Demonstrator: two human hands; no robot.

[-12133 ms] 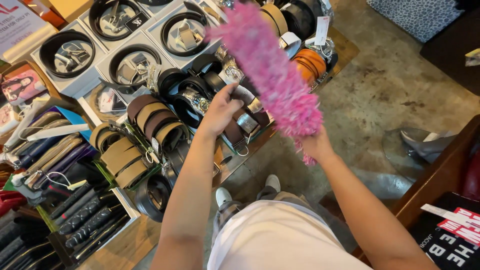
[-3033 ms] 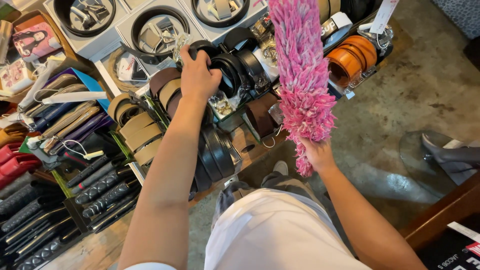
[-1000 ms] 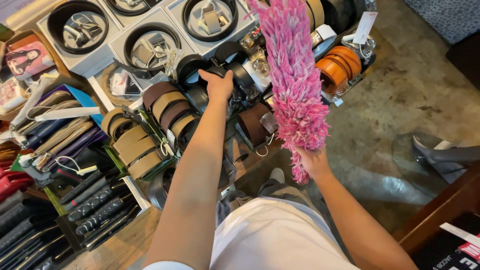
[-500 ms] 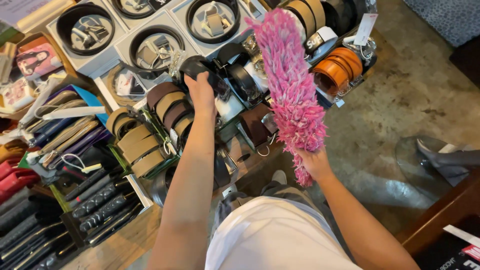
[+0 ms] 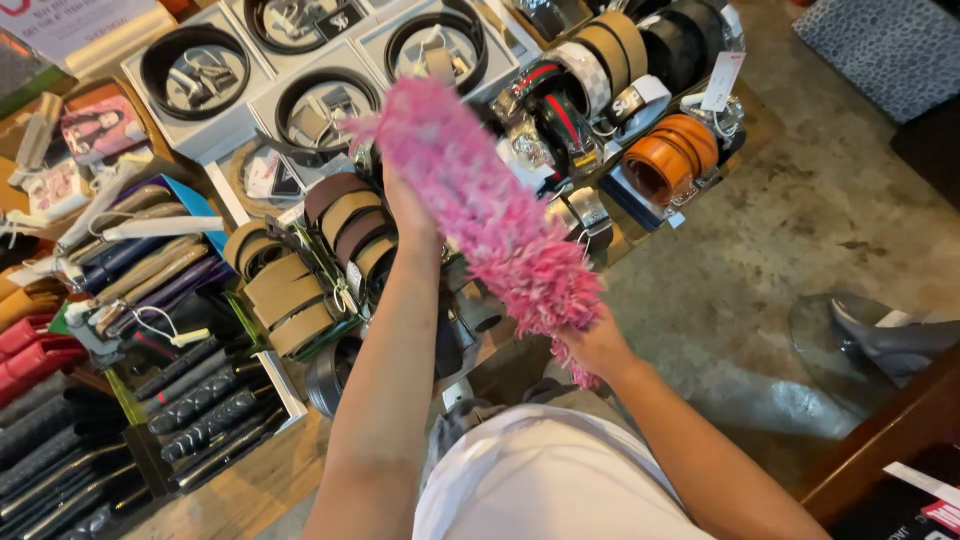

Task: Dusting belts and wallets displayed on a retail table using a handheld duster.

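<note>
A belt stall in a shop: coiled brown leather belts [image 5: 335,225] fill the middle of a low display tabletop [image 5: 240,490]. Behind them sit white gift boxes [image 5: 300,105] with black belts; to their right, orange belts [image 5: 675,155] with price tags; to their left, rows of wallets [image 5: 60,440]. Bare concrete floor [image 5: 800,230] beyond.

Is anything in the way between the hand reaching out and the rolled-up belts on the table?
Yes. The pink fluffy duster, held by the right hand, lies across the left hand and hides its fingers, so any touch on the rolled belts can't be seen.
</note>
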